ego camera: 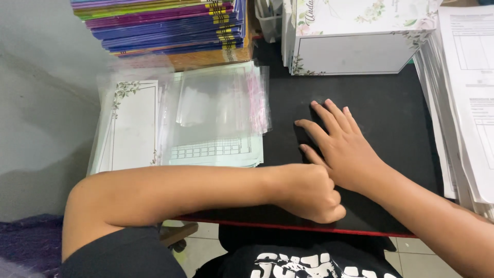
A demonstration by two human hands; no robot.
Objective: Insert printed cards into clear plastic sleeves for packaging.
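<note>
Left grip (307, 193) fisted beside right grip (337, 146), flat on black table (396, 108).

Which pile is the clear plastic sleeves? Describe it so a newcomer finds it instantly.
Start at the black desk mat, where the right hand lies flat and the left hand is a closed fist. Just left of the mat is a pale green paper stack; the clear plastic sleeves lie on it. Unlike the floral-bordered cards further left, they are see-through and glossy.
</note>
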